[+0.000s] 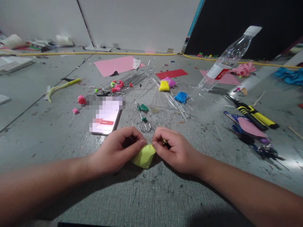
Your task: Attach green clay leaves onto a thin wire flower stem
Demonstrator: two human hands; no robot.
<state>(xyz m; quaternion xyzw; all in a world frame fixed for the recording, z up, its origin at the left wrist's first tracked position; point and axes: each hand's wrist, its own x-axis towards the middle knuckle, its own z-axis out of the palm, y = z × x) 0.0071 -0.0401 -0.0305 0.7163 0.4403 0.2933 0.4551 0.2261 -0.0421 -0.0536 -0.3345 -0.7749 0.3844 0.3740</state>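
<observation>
A small yellow-green packet, apparently soft clay in a clear wrapper, is pinched along its far edge by both hands. My left hand closes thumb and forefinger on its left corner. From the other side my right hand grips the right corner, fingers curled. Just beyond them lies a bent wire loop with dark green lumps on it. Similar yellow, purple and blue packets lie farther back.
A phone with a lit screen lies left of centre. Thin wires are scattered behind the hands. A clear bottle stands at back right, near black-and-yellow pliers. Pink paper and red paper lie farther off.
</observation>
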